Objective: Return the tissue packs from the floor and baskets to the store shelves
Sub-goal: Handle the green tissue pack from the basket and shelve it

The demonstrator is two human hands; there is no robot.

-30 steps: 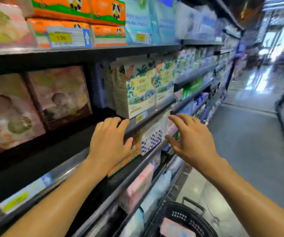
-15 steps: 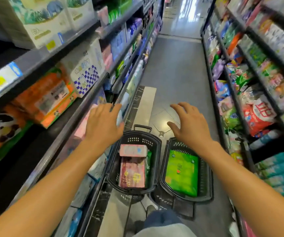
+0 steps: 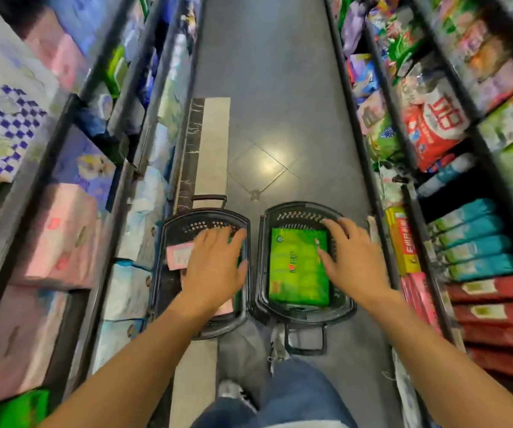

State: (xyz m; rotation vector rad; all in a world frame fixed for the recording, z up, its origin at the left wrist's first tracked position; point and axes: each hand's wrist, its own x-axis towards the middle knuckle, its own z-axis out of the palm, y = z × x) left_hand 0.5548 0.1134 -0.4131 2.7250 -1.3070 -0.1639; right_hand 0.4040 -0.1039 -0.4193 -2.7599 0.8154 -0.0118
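Note:
Two black shopping baskets stand side by side on the aisle floor. The left basket (image 3: 168, 288) holds a pink tissue pack (image 3: 178, 257); more packs under it are mostly hidden. A large green tissue pack (image 3: 295, 270) fills the right basket (image 3: 298, 211). My left hand (image 3: 215, 267) hovers over the left basket with fingers spread and holds nothing. Over the right side of the green pack is my right hand (image 3: 354, 257), fingers relaxed and spread; I cannot tell whether it touches the pack.
Shelves of tissue packs (image 3: 54, 239) line the left side, and shelves of bagged goods (image 3: 434, 125) line the right. The grey aisle floor (image 3: 267, 88) runs ahead between them. My legs and a shoe (image 3: 233, 393) are below the baskets.
My view has swung from the left shelf down to the floor. Both hands left the shelf edge and dropped over the two baskets.

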